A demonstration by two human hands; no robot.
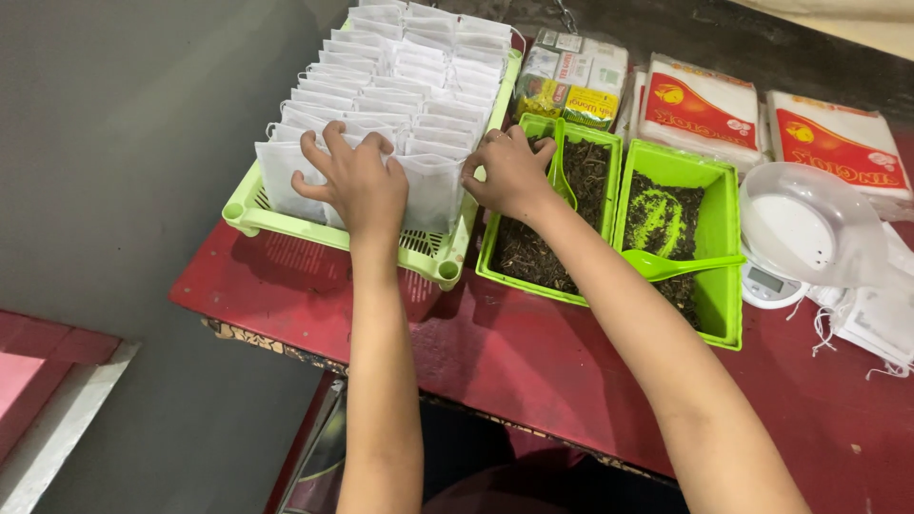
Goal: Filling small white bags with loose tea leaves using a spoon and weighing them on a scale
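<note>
Fingers of the left hand (357,181) spread over the front row of white filter bags (400,86), pressing on their tops — the bags stand packed in a green basket (249,211) on the red table (533,352). Right hand (509,171) curls, fingertips pinching a bag edge at the basket's right rim, just beside a green tray of dried leaves (547,252) — a green scoop (562,176) lies in it.

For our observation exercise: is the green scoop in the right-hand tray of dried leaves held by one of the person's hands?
No: the green scoop lies untouched in the right-hand tray, while both hands rest on the white bags.
</note>
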